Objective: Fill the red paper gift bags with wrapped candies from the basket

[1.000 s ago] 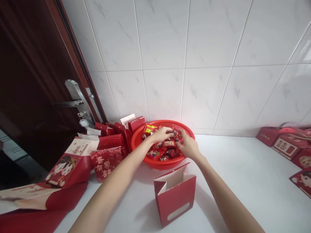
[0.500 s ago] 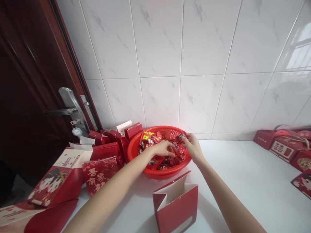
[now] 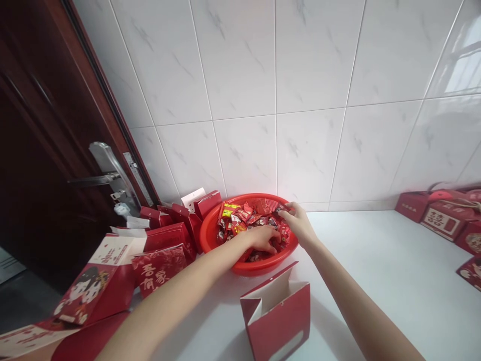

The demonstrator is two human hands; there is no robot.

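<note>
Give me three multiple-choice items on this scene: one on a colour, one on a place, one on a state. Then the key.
1. What colour is the basket? A) blue B) red C) white
2. Where is the left hand? A) on the door handle B) in the bag C) in the basket
3. What state is the bag's top in? A) open B) sealed C) crushed flat

Key: 1 B, the rim shows red. 2 C, it lies among the packets. 3 A, the white lining shows.

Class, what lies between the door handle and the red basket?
Folded red gift boxes lie between the door handle and the red basket, in the head view.
</note>
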